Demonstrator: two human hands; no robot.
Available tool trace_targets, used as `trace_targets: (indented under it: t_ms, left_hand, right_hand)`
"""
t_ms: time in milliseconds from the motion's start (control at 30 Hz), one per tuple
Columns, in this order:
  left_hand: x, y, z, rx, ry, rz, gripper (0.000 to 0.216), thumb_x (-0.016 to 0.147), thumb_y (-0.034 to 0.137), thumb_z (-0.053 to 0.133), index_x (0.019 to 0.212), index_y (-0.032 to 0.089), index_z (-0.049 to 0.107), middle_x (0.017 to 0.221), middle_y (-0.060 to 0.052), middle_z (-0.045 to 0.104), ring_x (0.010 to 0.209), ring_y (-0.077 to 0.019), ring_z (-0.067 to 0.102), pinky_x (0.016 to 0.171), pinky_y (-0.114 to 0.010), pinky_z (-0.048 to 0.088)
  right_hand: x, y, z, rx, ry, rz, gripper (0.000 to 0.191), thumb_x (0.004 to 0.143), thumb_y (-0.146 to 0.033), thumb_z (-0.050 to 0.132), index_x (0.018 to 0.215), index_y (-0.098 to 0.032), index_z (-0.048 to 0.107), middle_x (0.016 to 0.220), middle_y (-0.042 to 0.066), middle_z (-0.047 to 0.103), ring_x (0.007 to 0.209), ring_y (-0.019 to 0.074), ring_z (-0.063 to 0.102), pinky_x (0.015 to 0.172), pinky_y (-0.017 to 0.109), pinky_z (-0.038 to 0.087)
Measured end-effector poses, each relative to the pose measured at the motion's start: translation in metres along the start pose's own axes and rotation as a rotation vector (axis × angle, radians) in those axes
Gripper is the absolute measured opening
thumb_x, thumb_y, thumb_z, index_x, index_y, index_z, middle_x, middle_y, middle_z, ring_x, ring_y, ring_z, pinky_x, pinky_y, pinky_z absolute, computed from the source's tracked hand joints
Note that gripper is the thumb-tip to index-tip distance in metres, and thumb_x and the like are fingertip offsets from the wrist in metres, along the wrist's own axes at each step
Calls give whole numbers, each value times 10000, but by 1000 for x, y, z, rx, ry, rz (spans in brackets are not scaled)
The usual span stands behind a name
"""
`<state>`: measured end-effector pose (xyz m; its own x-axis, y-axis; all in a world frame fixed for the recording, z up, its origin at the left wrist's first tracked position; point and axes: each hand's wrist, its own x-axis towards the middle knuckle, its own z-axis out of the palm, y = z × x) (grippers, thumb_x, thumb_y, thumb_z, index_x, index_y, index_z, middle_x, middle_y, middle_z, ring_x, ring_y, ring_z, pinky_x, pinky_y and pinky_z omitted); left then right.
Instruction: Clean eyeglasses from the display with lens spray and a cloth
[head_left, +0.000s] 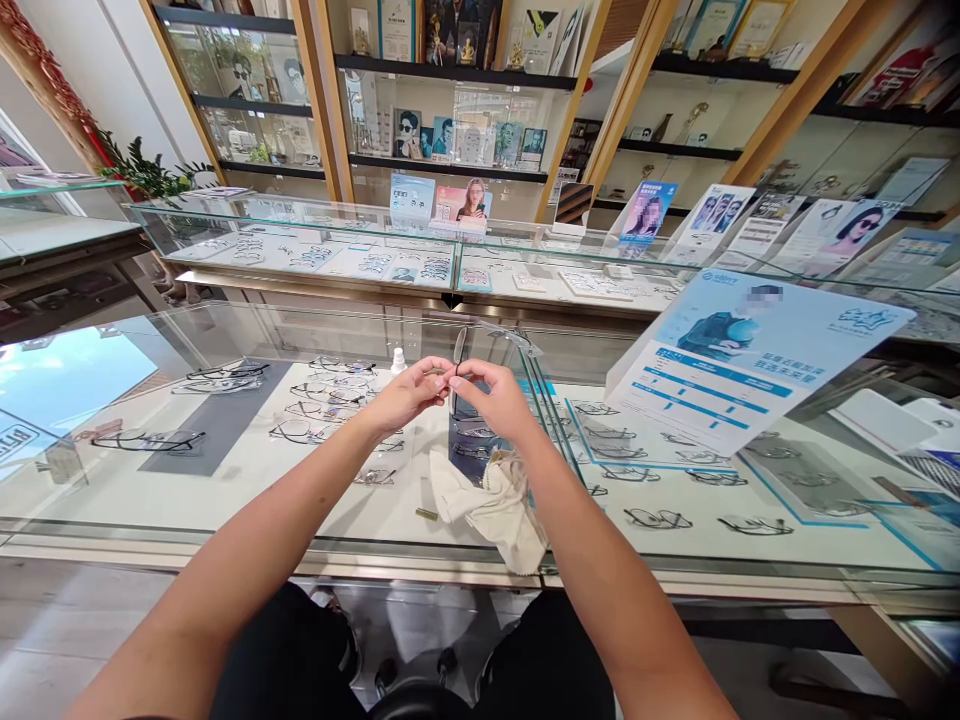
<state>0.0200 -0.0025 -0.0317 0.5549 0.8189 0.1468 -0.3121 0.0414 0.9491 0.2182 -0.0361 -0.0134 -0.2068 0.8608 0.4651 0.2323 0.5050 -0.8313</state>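
Observation:
Above the glass counter, my left hand (pixel 411 392) and my right hand (pixel 491 396) meet with fingertips pinched together. Between them is a pair of glasses (pixel 460 343), with one thin-rimmed lens seen nearly edge-on sticking up past the fingers. The rest of the frame is hidden by my fingers. Below my right hand lies a crumpled cream cloth (pixel 510 530) on the countertop. A small white bottle (pixel 398 360) stands just beyond my left hand. Near the cloth's left side rests a small brass-coloured piece (pixel 426 514).
Several eyeglass frames (pixel 322 410) show in the counter to the left, and more frames (pixel 657 519) to the right. A large blue-and-white sign (pixel 739 370) leans at the right. Behind runs another glass display case (pixel 315 235), with wall shelves (pixel 457 72) beyond.

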Motion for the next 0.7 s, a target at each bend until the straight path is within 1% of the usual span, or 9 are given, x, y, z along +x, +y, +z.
trace_targets:
  t_ms: [100, 167, 233, 300, 367, 433, 500, 567, 700]
  left_hand:
    - [0, 4, 2, 86, 34, 71, 545, 787, 590, 966, 1059, 206, 692, 848, 14, 622, 765, -125, 536, 791, -298, 463]
    - [0, 9, 1, 171, 94, 158, 525, 806, 599, 941, 1059, 210, 696, 842, 10, 620, 763, -136, 547, 780, -304, 471]
    - [0, 15, -2, 249, 225, 291, 471, 831, 570, 918, 1055, 222, 692, 860, 0, 629, 790, -152, 575, 789, -308, 487]
    - [0, 20, -7, 328, 403, 438, 397, 854, 508, 898, 1045, 231, 688, 919, -21, 654, 859, -171, 614, 835, -314, 507]
    - [2, 23, -14, 400, 564, 542, 337, 867, 453, 876, 1027, 227, 683, 969, -40, 673, 920, -184, 639, 882, -316, 514]
    - [3, 23, -20, 439, 668, 581, 298, 882, 428, 846, 1015, 222, 675, 969, -44, 675, 929, -189, 651, 895, -318, 513]
    - [5, 20, -25, 458, 734, 587, 269, 908, 419, 812, 1023, 221, 671, 962, -43, 676, 930, -192, 663, 896, -318, 507]
    - [5, 17, -27, 478, 767, 592, 241, 944, 414, 775, 1044, 221, 671, 971, -45, 681, 943, -197, 679, 906, -319, 505]
    - [5, 12, -28, 518, 774, 565, 178, 1036, 389, 653, 1105, 225, 650, 942, -37, 668, 931, -203, 683, 909, -328, 501]
  right_hand:
    - [0, -1, 0, -8, 28, -7, 228, 943, -442, 722, 941, -229, 802, 1000, 46, 839, 948, 228, 729, 915, 377, 536]
    - [1, -1, -2, -12, 59, 2, 236, 946, -449, 717, 932, -229, 800, 1018, 49, 843, 956, 229, 731, 914, 377, 535]
    - [2, -1, -5, -20, 95, 19, 242, 952, -455, 711, 929, -230, 797, 1035, 53, 845, 971, 235, 733, 925, 383, 532]
    - [3, 1, -7, -24, 120, 41, 249, 956, -466, 713, 933, -232, 795, 1041, 56, 846, 973, 241, 730, 927, 391, 529]
    - [4, 3, -8, -24, 129, 55, 255, 957, -476, 715, 933, -234, 793, 1053, 58, 846, 972, 244, 724, 917, 395, 530]
    - [4, 6, -8, -29, 128, 58, 256, 958, -478, 712, 922, -236, 788, 1065, 56, 846, 973, 246, 719, 908, 396, 531]
    - [5, 9, -6, -33, 128, 60, 251, 956, -472, 706, 912, -237, 783, 1063, 53, 847, 970, 244, 717, 905, 395, 530]
    - [5, 11, -6, -32, 129, 60, 252, 954, -470, 700, 908, -236, 780, 1057, 53, 846, 963, 241, 715, 903, 393, 529]
    - [6, 16, -6, -28, 142, 71, 261, 953, -479, 700, 912, -235, 782, 1068, 54, 845, 955, 236, 712, 893, 384, 525]
